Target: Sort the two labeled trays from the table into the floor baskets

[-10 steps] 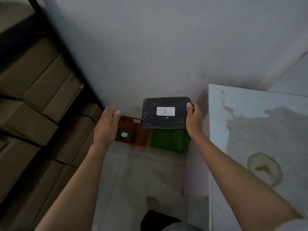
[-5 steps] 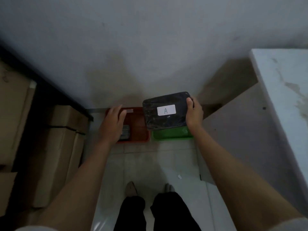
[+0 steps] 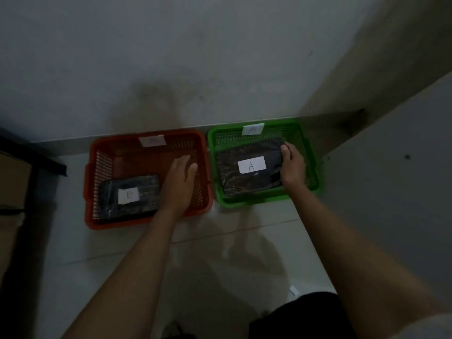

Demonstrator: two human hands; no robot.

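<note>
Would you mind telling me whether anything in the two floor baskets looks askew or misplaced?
Only slightly: the black tray labelled A sits tilted in the green plastic basket, right hand gripping it. The other black tray lies in the red basket.

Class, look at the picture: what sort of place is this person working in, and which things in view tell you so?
Probably a plain storage or back room. Two plastic baskets, a red basket and a green basket, sit on a pale tiled floor against a bare, stained wall.
</note>
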